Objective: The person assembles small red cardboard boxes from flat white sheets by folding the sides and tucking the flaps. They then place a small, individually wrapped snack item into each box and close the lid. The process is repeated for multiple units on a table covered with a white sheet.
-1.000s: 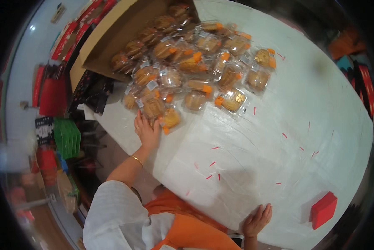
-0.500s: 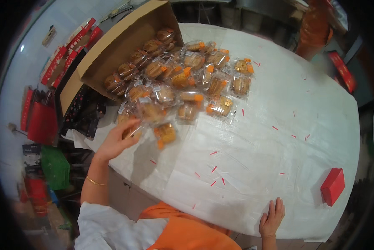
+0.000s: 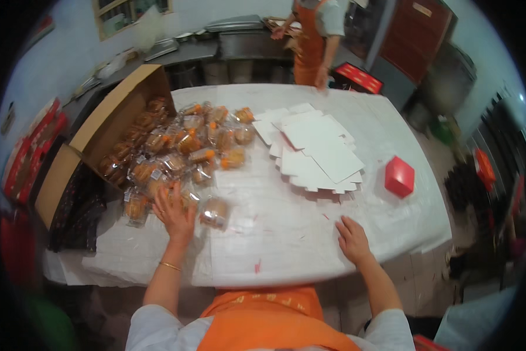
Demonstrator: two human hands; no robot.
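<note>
With its fingers spread, my left hand (image 3: 176, 215) rests on clear plastic packs of brown baked pastries near the front of a loose heap (image 3: 172, 164). One clear pastry pack (image 3: 214, 212) lies just right of that hand, and another pastry pack (image 3: 136, 206) is to its left. My right hand (image 3: 352, 238) lies on the white table cover near the front edge, fingers loosely extended and holding nothing. Beyond it is a pile of flat white cardboard pieces (image 3: 333, 153). A closed red box (image 3: 399, 176) stands farther right.
A tipped cardboard carton (image 3: 122, 99) opens onto the heap at the left, with more packs inside. A person in an orange apron (image 3: 309, 44) stands across the table, beside a red patterned box (image 3: 358, 78). Small red strips (image 3: 257, 266) are scattered over the cover.
The flat white cardboard pile has appeared on the table. The view has tilted up, showing more of the person opposite. My left hand is now spread on the packs; my right stays on the table.
</note>
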